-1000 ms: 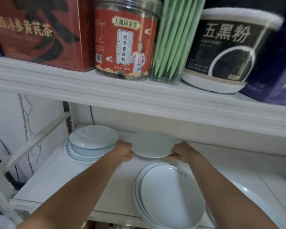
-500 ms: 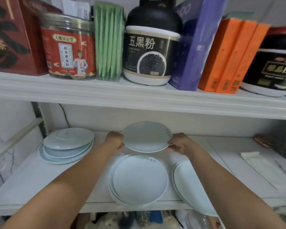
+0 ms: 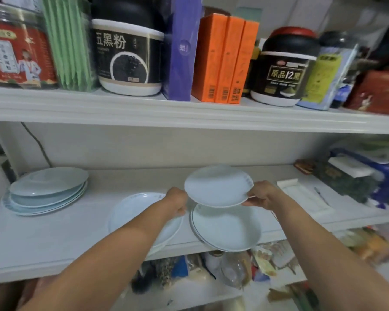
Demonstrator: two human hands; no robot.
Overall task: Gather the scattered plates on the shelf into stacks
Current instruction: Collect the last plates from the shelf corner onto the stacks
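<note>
Porcelain, glazed and slick: the small plate (image 3: 218, 186) hangs above the plate stack (image 3: 227, 230) at the shelf's (image 3: 54, 234) front edge. My left grip (image 3: 177, 202) pinches its rim at 9 o'clock, my right grip (image 3: 262, 195) at 3 o'clock. I judge it stiff, light and easily chipped, so opposite rim holds suit it.

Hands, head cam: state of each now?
Left hand: holding the lifted plate by its left rim.
Right hand: holding the same plate by its right rim.

Bare left forearm (image 3: 121, 248), bare right forearm (image 3: 319, 248)
</note>
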